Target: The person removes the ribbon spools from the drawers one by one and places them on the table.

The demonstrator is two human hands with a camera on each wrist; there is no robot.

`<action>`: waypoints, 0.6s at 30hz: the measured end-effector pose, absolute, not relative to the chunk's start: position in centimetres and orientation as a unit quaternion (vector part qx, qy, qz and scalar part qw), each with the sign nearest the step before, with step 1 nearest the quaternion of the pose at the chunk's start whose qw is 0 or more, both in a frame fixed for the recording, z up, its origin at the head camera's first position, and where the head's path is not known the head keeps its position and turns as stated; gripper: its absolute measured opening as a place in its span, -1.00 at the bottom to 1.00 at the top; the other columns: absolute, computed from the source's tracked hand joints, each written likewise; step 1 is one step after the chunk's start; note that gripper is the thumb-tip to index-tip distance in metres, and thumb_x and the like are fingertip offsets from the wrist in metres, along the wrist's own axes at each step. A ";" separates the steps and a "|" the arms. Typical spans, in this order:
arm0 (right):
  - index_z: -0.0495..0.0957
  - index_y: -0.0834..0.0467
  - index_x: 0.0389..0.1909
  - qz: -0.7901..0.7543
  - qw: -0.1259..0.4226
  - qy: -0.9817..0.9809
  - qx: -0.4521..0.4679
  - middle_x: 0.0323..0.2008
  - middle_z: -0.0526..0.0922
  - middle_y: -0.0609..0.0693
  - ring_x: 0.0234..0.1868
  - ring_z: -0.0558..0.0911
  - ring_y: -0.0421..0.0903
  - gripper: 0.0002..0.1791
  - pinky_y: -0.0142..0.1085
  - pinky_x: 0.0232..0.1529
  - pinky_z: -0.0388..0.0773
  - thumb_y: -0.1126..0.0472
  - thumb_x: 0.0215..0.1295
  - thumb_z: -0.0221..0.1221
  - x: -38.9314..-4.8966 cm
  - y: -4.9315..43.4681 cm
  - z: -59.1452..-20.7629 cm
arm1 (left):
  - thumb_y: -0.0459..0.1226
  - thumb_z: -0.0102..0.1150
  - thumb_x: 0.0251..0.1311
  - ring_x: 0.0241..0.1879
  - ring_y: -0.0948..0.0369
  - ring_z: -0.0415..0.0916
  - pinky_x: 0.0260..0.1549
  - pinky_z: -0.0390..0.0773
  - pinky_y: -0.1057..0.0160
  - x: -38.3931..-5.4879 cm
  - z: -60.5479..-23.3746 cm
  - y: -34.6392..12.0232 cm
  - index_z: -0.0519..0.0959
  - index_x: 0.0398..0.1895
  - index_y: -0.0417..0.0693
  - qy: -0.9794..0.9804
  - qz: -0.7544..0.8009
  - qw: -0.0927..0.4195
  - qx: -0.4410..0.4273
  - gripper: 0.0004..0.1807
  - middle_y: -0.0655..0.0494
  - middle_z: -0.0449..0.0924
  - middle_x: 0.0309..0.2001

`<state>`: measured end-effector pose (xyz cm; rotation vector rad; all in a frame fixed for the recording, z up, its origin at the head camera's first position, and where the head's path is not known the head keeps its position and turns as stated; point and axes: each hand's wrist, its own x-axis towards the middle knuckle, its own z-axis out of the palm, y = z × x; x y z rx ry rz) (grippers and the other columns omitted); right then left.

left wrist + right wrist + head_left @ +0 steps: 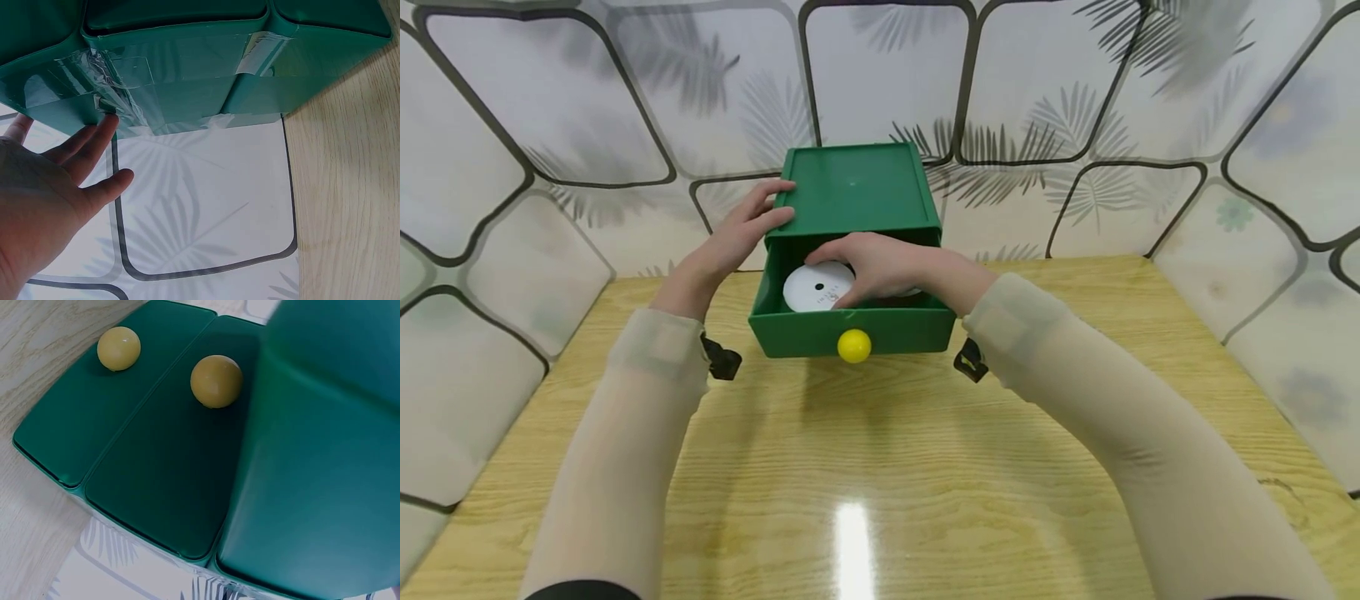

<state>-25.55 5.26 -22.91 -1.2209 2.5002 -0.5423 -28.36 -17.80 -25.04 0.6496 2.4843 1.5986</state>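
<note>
Partly hidden, right hand [880,267] fingers perhaps gripping white disc [816,287], left hand [745,229] flat on green box [857,187].

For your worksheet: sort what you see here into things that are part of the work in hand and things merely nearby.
In the work:
green drawer box, steadied by the left hand
open top drawer
white disc in that drawer
right hand, resting on the disc

Merely nearby:
wooden table
leaf-patterned wall panels
shut lower drawers' yellow knobs
</note>
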 end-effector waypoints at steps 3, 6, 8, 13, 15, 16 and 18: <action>0.31 0.15 0.39 -0.193 0.150 0.873 -0.423 0.30 0.39 0.01 0.15 0.40 -0.09 -0.28 -0.26 0.15 0.32 0.08 0.25 0.32 -25.5 5.3 -22.9 | -0.09 -0.13 0.47 0.43 -0.08 -0.02 0.34 -0.02 -0.12 -28.3 -25.1 -17.8 0.06 0.50 0.02 0.819 0.529 0.059 0.214 -0.40 -0.16 -0.05 0.48; 0.31 0.15 0.39 -0.193 0.146 0.873 -0.423 0.30 0.40 0.01 0.11 0.42 -0.09 -0.27 -0.27 0.11 0.33 0.07 0.25 0.33 -25.4 5.5 -22.7 | -0.10 -0.13 0.48 0.43 -0.09 -0.02 0.34 -0.02 -0.12 -28.4 -25.1 -17.8 0.06 0.50 0.01 0.817 0.531 0.059 0.217 -0.40 -0.17 -0.05 0.48; 0.31 0.15 0.39 -0.190 0.143 0.874 -0.424 0.29 0.41 0.01 0.10 0.42 -0.09 -0.27 -0.27 0.10 0.34 0.06 0.24 0.33 -25.3 5.5 -22.6 | -0.10 -0.14 0.48 0.43 -0.09 -0.02 0.33 -0.02 -0.12 -28.4 -25.2 -17.8 0.06 0.50 0.00 0.816 0.532 0.058 0.218 -0.40 -0.18 -0.05 0.48; 0.30 0.15 0.40 -0.186 0.140 0.875 -0.424 0.29 0.42 0.00 0.11 0.43 -0.11 -0.25 -0.28 0.10 0.34 0.04 0.24 0.33 -25.0 5.8 -22.0 | -0.10 -0.14 0.48 0.41 -0.09 0.00 0.33 0.00 -0.12 -28.5 -25.1 -17.7 0.06 0.50 -0.01 0.814 0.535 0.057 0.219 -0.40 -0.20 -0.02 0.47; 0.31 0.16 0.39 -0.187 0.140 0.875 -0.424 0.29 0.42 0.01 0.11 0.43 -0.11 -0.25 -0.28 0.10 0.34 0.03 0.24 0.33 -24.8 5.9 -21.7 | -0.10 -0.14 0.47 0.41 -0.10 0.01 0.33 0.00 -0.12 -28.5 -25.1 -17.7 0.06 0.50 -0.01 0.814 0.535 0.058 0.219 -0.40 -0.20 -0.02 0.46; 0.31 0.16 0.40 -0.187 0.140 0.875 -0.424 0.29 0.42 0.01 0.11 0.44 -0.11 -0.25 -0.28 0.10 0.34 0.03 0.24 0.33 -24.7 6.0 -21.5 | -0.10 -0.14 0.47 0.41 -0.10 0.01 0.33 0.00 -0.12 -28.5 -25.1 -17.7 0.06 0.50 0.00 0.814 0.535 0.058 0.218 -0.40 -0.20 -0.02 0.46; 0.31 0.17 0.40 -0.188 0.139 0.876 -0.423 0.29 0.42 0.02 0.11 0.44 -0.10 -0.24 -0.27 0.11 0.35 0.03 0.23 0.34 -24.5 6.2 -21.2 | -0.10 -0.14 0.48 0.41 -0.09 0.01 0.33 0.00 -0.12 -28.4 -25.1 -17.7 0.05 0.50 0.00 0.814 0.535 0.059 0.219 -0.40 -0.19 -0.02 0.47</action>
